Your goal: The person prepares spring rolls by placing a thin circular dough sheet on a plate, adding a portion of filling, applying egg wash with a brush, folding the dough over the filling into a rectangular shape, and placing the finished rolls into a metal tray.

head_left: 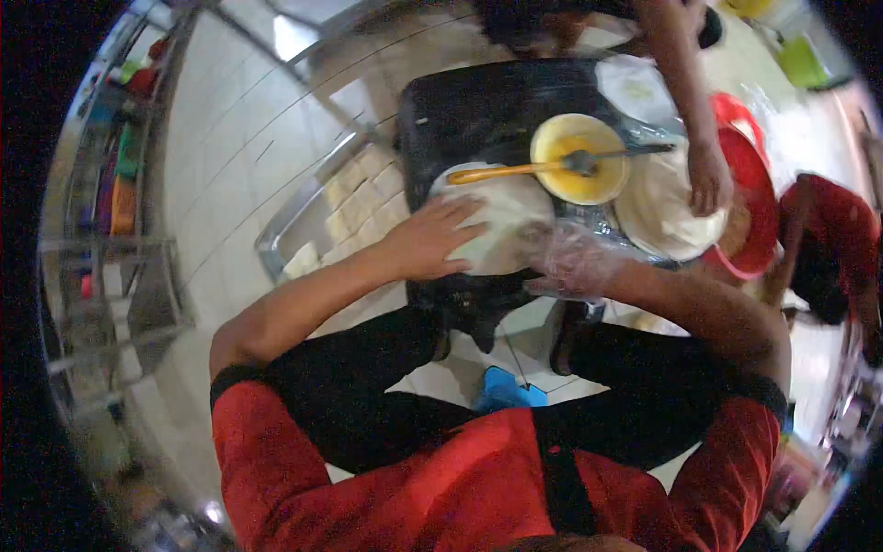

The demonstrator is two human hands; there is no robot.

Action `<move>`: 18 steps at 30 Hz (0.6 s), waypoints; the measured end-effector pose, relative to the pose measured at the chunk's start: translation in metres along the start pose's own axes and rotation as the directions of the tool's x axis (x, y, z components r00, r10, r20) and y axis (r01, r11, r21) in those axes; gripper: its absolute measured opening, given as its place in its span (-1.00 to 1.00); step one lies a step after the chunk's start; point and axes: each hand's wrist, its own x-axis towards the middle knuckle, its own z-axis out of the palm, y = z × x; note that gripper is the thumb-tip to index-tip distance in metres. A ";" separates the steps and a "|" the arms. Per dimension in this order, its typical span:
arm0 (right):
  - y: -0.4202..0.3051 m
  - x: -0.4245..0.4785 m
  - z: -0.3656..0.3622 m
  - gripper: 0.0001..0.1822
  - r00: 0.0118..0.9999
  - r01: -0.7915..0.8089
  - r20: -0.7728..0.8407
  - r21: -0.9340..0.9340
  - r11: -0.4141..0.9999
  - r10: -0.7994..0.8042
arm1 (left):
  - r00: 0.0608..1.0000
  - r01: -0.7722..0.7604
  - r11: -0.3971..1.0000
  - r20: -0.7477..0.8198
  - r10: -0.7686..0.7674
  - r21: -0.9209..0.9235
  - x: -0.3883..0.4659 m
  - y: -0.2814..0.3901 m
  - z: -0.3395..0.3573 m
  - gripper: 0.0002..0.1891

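Observation:
My left hand lies with fingers spread on the left part of a round, pale, thin sheet, perhaps a dough wrapper, on a black table. My right hand, in a clear plastic glove, is at the sheet's right edge. Blur hides whether its fingers pinch the edge. Just beyond the sheet stands a cream bowl of yellow liquid. An orange-handled utensil lies across its rim, its dark head over the liquid. A dark handle sticks out on the bowl's right side.
Another person's hand touches a round pile of pale sheets at right. Beside it are a red basin and a white plastic bag. A metal tray with pale folded pieces is left of the table. Another person is far right.

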 end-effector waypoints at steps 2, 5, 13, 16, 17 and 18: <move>-0.005 -0.003 -0.018 -0.34 0.990 -0.061 0.128 0.075 0.995 0.051 | 0.998 0.056 0.997 0.043 -0.054 -0.044 0.005 0.003 0.001 -0.26; -0.003 -0.009 -0.018 -0.32 0.946 -0.120 0.317 0.163 0.979 0.063 | 0.982 0.064 0.998 0.176 -0.064 0.003 0.012 0.004 -0.003 -0.21; 0.002 -0.167 -0.147 -0.29 0.896 -0.334 0.440 0.568 0.752 0.065 | 0.980 0.061 0.997 0.184 -0.070 0.054 0.022 0.019 -0.013 -0.21; 0.052 -0.257 -0.126 -0.55 0.829 -0.535 0.317 0.690 0.488 0.460 | 0.951 0.099 0.994 0.291 -0.106 0.039 0.023 0.027 -0.019 -0.21; 0.095 -0.305 -0.078 -0.68 0.902 -0.177 -0.169 0.695 0.697 0.397 | 0.953 0.067 0.997 0.294 -0.072 0.028 0.035 0.026 -0.018 -0.21; 0.119 -0.333 -0.055 -0.72 0.814 -0.304 -0.175 0.684 0.663 0.554 | 0.951 0.050 0.999 0.304 -0.054 0.022 0.041 0.022 -0.018 -0.21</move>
